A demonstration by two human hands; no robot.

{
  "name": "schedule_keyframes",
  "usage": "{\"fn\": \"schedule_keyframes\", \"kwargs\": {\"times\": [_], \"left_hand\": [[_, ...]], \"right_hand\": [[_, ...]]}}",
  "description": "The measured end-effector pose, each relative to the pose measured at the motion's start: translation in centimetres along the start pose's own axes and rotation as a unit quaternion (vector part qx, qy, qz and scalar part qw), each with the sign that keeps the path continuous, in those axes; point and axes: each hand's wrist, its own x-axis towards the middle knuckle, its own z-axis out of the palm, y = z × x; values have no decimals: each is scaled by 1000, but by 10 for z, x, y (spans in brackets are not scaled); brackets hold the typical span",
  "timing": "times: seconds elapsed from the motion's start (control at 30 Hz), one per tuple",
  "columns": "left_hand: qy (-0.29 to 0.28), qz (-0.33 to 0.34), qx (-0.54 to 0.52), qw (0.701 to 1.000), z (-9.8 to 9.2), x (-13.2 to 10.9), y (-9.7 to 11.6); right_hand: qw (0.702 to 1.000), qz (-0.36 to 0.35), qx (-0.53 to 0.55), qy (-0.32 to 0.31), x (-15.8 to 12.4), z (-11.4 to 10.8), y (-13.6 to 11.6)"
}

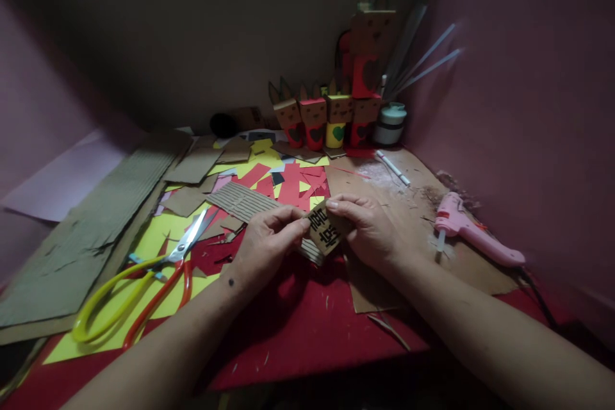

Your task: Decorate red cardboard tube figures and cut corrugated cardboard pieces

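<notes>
A small cardboard piece (325, 230) with black printed characters is held up between both hands over the red tabletop. My left hand (269, 240) pinches its left edge between thumb and fingers. At its upper right, my right hand (366, 225) grips it, thumb on top; the other fingertips are partly hidden behind it. Beneath the hands, a corrugated cardboard strip (245, 202) runs diagonally. Scissors (182, 250) with yellow and red handles lie open to the left of my left hand. A pink glue gun (473, 237) rests on its side to the right.
Red and yellow paper scraps (291, 186) cover the middle back. Long cardboard sheets (91, 224) lie at the left. Several cardboard animal figures (313, 116), a jar (390, 123) and clear sticks (432, 51) stand at the back. A marker (393, 168) lies on a cardboard sheet (413, 205).
</notes>
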Motion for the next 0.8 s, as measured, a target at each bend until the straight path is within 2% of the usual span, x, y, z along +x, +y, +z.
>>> {"fn": "schedule_keyframes", "kwargs": {"times": [0.1, 0.23, 0.37, 0.53, 0.63, 0.7, 0.73, 0.8], "left_hand": [[-4, -15, -5, 1000, 0, 1, -1], [5, -25, -12, 1000, 0, 0, -4], [16, -6, 12, 1000, 2, 0, -4], [-6, 15, 75, 997, 0, 1, 8], [41, 55, 164, 984, -21, -11, 19], [84, 86, 262, 957, -45, -28, 20], [113, 82, 325, 935, -59, -37, 18], [169, 45, 470, 865, -88, -57, 10]], "right_hand": [[1000, -4, -20, 6, -1, 1, -2], [1000, 17, 20, 2, 0, 1, 0], [999, 25, 19, -7, 1, 1, 2], [1000, 19, 6, -3, 1, 1, 3], [1000, 9, 19, 3, 3, 0, 5], [1000, 1, 22, 4, 5, -1, 6], [1000, -3, 22, 4, 5, -1, 6], [1000, -3, 28, 4, 7, -2, 8]]}}
